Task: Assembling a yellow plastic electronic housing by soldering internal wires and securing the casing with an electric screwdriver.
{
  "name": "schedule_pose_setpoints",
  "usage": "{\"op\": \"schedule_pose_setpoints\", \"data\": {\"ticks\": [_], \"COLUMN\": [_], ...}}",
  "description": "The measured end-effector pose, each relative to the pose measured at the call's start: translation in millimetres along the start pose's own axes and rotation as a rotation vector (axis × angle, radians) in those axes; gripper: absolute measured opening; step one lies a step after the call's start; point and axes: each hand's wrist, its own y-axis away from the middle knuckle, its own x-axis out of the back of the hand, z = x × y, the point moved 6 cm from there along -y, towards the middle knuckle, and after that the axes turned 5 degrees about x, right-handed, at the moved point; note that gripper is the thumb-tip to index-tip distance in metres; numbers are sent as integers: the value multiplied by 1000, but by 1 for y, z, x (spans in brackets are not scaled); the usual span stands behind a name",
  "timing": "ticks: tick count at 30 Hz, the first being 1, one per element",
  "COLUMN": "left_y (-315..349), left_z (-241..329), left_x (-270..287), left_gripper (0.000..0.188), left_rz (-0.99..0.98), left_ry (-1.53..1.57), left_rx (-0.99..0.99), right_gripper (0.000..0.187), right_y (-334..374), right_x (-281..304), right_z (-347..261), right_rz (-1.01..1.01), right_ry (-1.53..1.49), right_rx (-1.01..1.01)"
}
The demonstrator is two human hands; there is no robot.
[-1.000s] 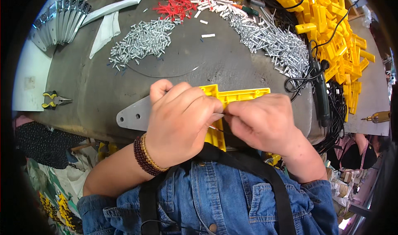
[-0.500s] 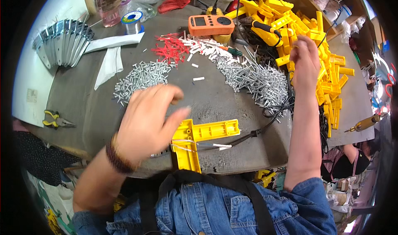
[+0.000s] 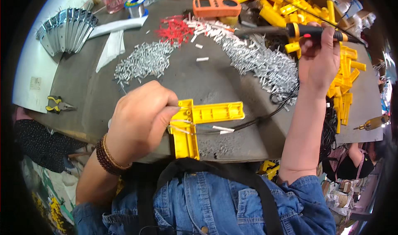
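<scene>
My right hand [image 3: 319, 65] is raised at the right, fingers wrapped round the black handle of a soldering iron [image 3: 293, 29]. The iron's metal shaft points left over the heap of silver screws [image 3: 271, 67]. Near the table's front edge lies a T-shaped yellow plastic housing [image 3: 217, 112], its ribbed inside facing up. My left hand [image 3: 143, 116] is closed at the housing's left side, thumb pressed to the forefinger; what is between them is too small to make out. Thin wires cross the housing, and white sleeves [image 3: 223, 129] lie beside it next to a black cable [image 3: 261, 119].
Small silver parts [image 3: 145, 63], red pieces [image 3: 176, 29] and white sleeve pieces [image 3: 211, 29] lie in heaps farther back. An orange meter [image 3: 216, 7] and a solder spool [image 3: 136, 7] stand behind. Yellow housings [image 3: 346, 69] pile up at right; pliers [image 3: 59, 105] lie at left.
My right hand has picked up the soldering iron from by the yellow pile. My left hand has closed, thumb against forefinger, beside the housing. The view has shifted slightly.
</scene>
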Motion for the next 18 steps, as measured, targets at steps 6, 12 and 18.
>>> {"op": "schedule_pose_setpoints", "data": {"ticks": [6,12,18], "left_y": [8,11,13], "left_z": [17,17,19], "left_x": [-2,3,0], "left_gripper": [15,14,13], "left_rz": [-4,28,14], "left_ry": [-281,-284,-301], "left_rx": [-111,-112,-109], "right_gripper": [23,20,19], "right_y": [55,79,85], "right_x": [-22,-39,-40], "right_z": [55,63,65], "right_rz": [-138,-124,-118], "right_ry": [-227,-174,-127], "right_rx": [-582,-657,-648]}}
